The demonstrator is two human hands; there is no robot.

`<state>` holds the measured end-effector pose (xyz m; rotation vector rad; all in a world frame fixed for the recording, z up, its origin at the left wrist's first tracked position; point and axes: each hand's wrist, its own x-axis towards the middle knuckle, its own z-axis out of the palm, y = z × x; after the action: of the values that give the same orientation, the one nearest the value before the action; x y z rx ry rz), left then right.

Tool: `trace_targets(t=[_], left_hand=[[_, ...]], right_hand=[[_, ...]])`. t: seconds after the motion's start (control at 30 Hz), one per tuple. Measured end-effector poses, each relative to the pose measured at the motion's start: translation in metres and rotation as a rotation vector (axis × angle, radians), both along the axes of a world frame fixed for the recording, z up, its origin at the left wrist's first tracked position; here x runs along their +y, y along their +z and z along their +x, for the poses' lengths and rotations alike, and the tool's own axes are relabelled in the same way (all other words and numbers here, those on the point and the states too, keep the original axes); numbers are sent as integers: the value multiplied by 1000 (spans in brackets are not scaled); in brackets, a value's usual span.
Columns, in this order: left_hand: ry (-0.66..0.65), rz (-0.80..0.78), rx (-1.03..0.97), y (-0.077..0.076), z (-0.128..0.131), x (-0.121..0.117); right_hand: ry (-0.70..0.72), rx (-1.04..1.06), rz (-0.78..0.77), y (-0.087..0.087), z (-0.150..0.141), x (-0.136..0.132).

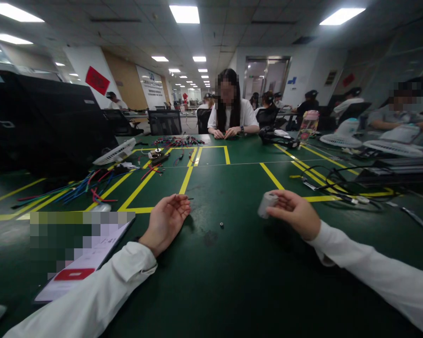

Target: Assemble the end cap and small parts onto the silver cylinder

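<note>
My right hand (pixel 296 213) grips a whitish-grey cylinder (pixel 267 205) from its right side, thumb and fingers around it, just over the green table (pixel 211 286). My left hand (pixel 168 220) is turned palm up with curled fingers. A thin dark pin-like piece (pixel 191 199) pokes out at its fingertips; most of it is hidden. Between the hands, nearer the left one, a small round metal part (pixel 222 225) lies on the table.
A clipboard with papers (pixel 88 256) lies left of my left forearm. Cut wires (pixel 77 185), a white fan (pixel 115 151) and a black monitor (pixel 49 126) stand further left. Black cables (pixel 333 180) lie at right. A person (pixel 232 110) sits opposite, hands on the table edge.
</note>
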<state>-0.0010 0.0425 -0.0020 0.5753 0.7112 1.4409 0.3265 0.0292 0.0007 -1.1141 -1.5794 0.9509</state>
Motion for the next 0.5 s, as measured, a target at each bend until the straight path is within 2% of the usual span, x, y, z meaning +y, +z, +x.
trace_targets(t=[0.07, 0.13, 0.27, 0.33, 0.4, 0.5], left_hand=[[-4, -15, -16, 0, -1, 1], [-5, -20, -24, 0, -2, 1], [-19, -26, -28, 0, -1, 1], [-24, -27, -24, 1, -1, 1], [-21, -24, -17, 1, -1, 0], [-19, -23, -11, 3, 0, 0]], right_hand=[[-243, -34, 97, -2, 41, 4], [-466, -205, 205, -7, 88, 2], [-773, -546, 210, -22, 181, -14], [-844, -676, 234, -29, 218, -20], [-826, -764, 267, -32, 241, -23], [-796, -815, 257, -27, 246, -24]])
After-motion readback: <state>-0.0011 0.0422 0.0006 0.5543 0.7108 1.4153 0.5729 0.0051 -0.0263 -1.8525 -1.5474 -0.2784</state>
